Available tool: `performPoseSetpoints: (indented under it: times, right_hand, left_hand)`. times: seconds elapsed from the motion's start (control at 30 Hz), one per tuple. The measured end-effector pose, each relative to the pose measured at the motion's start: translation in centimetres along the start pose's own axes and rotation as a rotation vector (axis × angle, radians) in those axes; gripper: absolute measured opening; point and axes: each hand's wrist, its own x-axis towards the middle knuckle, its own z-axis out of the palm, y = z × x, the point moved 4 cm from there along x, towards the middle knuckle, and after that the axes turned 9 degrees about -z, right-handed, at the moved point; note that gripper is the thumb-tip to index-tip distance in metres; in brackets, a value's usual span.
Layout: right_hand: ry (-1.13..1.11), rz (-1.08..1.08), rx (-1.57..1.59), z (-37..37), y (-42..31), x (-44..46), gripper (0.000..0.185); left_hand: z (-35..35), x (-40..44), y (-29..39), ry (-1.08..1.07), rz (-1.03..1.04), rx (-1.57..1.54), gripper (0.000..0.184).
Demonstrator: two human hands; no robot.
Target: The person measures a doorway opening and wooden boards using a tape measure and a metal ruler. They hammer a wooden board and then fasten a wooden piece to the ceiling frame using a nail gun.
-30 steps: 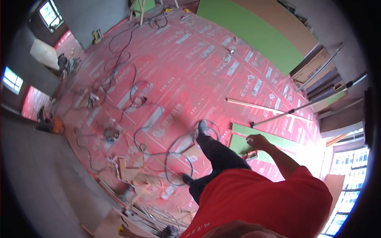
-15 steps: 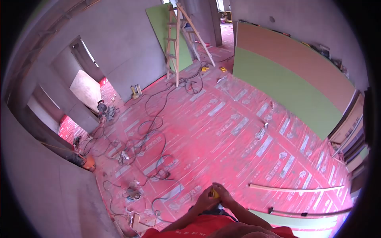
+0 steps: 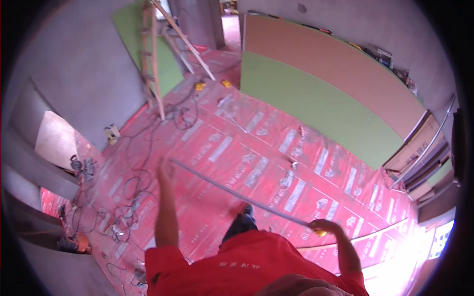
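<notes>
A yellow tape measure (image 3: 321,232) sits in my right hand (image 3: 322,226), whose fingers are wrapped round its case. From it a long grey tape blade (image 3: 237,192) stretches across in front of me to the left. My left hand (image 3: 164,170), smeared by motion, is closed at the free end of the blade, with my arm stretched forward. Both hands are well above the floor. Below the blade my shoe (image 3: 248,210) and dark trouser leg show on the red-covered floor.
Loose cables (image 3: 133,190) lie on the floor covering (image 3: 217,172) to the left. A wooden stepladder (image 3: 153,64) stands by a green board. A large green and brown board (image 3: 321,93) leans on the far wall, with tools along its top edge. A long strip (image 3: 360,238) lies at right.
My hands were together in front of my body around the yellow tape measure. Now they are wide apart with the blade drawn out between them. The view has turned to the right.
</notes>
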Motion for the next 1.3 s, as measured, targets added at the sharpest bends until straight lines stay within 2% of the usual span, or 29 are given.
performPoseSetpoints:
  times: [0.03, 0.07, 0.1, 0.13, 0.17, 0.2, 0.23, 0.33, 0.37, 0.4, 0.43, 0.47, 0.53, 0.57, 0.6, 0.63, 0.67, 0.7, 0.77, 0.8, 0.87, 0.93, 1.03, 1.07, 1.1, 1.13, 1.17, 1.23, 1.3]
  right_hand:
    - [-0.075, 0.332, -0.024, -5.0, -2.8, -2.0, 0.024]
    - [0.0, 0.255, -0.063, -9.4, -4.2, -4.6, 0.02]
    - [0.026, -0.012, -0.205, -13.6, -4.8, -6.8, 0.017]
    - [-0.057, 0.289, -0.229, -17.7, -5.7, -8.5, 0.016]
    - [0.0, 0.254, -0.383, -21.1, -10.3, -9.0, 0.03]
    - [0.282, 0.67, 0.0, -24.7, -12.3, -9.9, 0.033]
    - [0.393, 0.678, 0.063, -28.2, -15.0, -9.7, 0.03]
    - [0.543, 0.597, -0.125, -39.9, -16.4, -8.2, 0.02]
    - [0.51, 0.63, -0.196, -44.2, -16.7, -7.4, 0.015]
    - [0.379, 0.478, -0.314, -49.2, -15.2, -7.1, 0.015]
    - [0.073, 0.094, -0.831, -53.6, -15.8, -5.2, 0.014]
    - [-0.117, 0.343, -1.048, -57.0, -18.8, -1.5, 0.012]
    - [0.489, 0.713, -0.103, -64.9, -21.5, 3.9, 0.013]
    - [-0.005, 0.335, -0.885, -70.5, -19.7, 6.2, 0.014]
    - [-0.093, 0.06, -1.085, -74.5, -19.9, 9.2, 0.016]
    - [0.26, 0.465, -0.566, -78.1, -21.3, 13.0, 0.016]
    - [0.205, 0.427, -0.677, -81.8, -21.3, 16.3, 0.019]
    - [0.248, 0.457, -0.609, -85.0, -21.7, 20.2, 0.021]
    - [0.179, 0.515, -0.738, -91.7, -20.3, 27.8, 0.018]
    - [0.108, 0.506, -0.852, -95.2, -18.9, 32.0, 0.017]
    - [-0.557, 0.003, -1.699, -99.3, -16.7, 41.2, 0.014]
    - [-0.615, 0.094, -1.807, -100.9, -16.5, 49.5, 0.014]
    - [-0.591, 0.228, -1.829, -105.2, -13.1, 59.5, 0.015]
    - [-0.449, 0.302, -1.779, -105.6, -13.5, 62.4, 0.017]
    - [-0.31, 0.376, -1.728, -105.8, -14.0, 64.9, 0.019]
    - [-0.276, 0.452, -1.703, -106.2, -14.5, 67.1, 0.022]
    - [-0.305, 0.453, -1.721, -106.9, -14.3, 69.3, 0.022]
    - [-0.198, 0.387, -1.726, -108.7, -13.9, 72.4, 0.021]
    - [-0.273, 0.45, -1.734, -109.8, -14.4, 75.3, 0.019]
  left_hand:
    - [2.4, 3.1, 1.9, 0.049, -0.026, -0.029, 0.044]
    - [1.8, 9.9, 2.3, 0.13, 0.032, -0.042, 0.044]
    - [3.5, 13.0, 3.2, 0.14, 0.036, -0.024, 0.039]
    - [5.1, 16.4, 4.1, 0.124, 0.06, 0.007, 0.037]
    - [7.2, 19.4, 4.3, 0.108, 0.084, 0.041, 0.036]
    - [10.4, 21.2, 3.9, 0.069, 0.017, -0.036, 0.037]
    - [14.3, 22.7, 3.4, 0.031, -0.047, -0.122, 0.039]
    - [24.6, 28.6, -2.5, -0.129, -0.199, 0.173, 0.042]
    - [27.2, 30.0, -5.1, -0.209, -0.217, 0.329, 0.043]
    - [30.3, 29.7, -7.6, -0.235, -0.216, 0.379, 0.048]
    - [33.5, 28.9, -10.0, -0.259, -0.219, 0.43, 0.053]
    - [35.4, 29.0, -12.6, -0.24, -0.244, 0.474, 0.055]
    - [35.6, 30.7, -18.6, -0.258, -0.225, 0.58, 0.058]
    - [35.7, 29.2, -20.9, -0.165, -0.23, 0.541, 0.054]
    - [34.0, 29.1, -23.9, -0.101, -0.277, 0.612, 0.052]
    - [31.7, 29.5, -27.1, -0.042, -0.317, 0.679, 0.05]
    - [29.7, 28.5, -29.6, -0.023, -0.345, 0.732, 0.047]
    - [27.6, 26.9, -31.8, 0.076, -0.325, 0.874, 0.046]
    - [24.6, 22.6, -35.0, 0.24, -0.512, 0.99, 0.046]
    - [23.0, 20.7, -36.5, 0.25, -0.547, 1.111, 0.044]
    - [19.8, 16.5, -39.5, 0.387, -0.582, 1.039, 0.043]
    - [19.3, 12.9, -41.2, 0.528, -0.76, 0.919, 0.04]
    - [20.3, 11.2, -44.5, 0.649, -0.904, 0.793, 0.04]
    - [22.1, 11.8, -45.0, 0.669, -0.955, 0.776, 0.04]
    - [23.7, 13.2, -45.0, 0.637, -0.943, 0.825, 0.04]
    - [25.1, 14.4, -46.0, 0.604, -0.927, 0.863, 0.04]
    - [26.9, 16.1, -46.5, 0.57, -0.849, 0.813, 0.041]
    - [30.6, 18.6, -46.8, 0.53, -0.803, 0.8, 0.042]
    - [34.0, 20.7, -47.4, 0.506, -0.734, 0.681, 0.044]
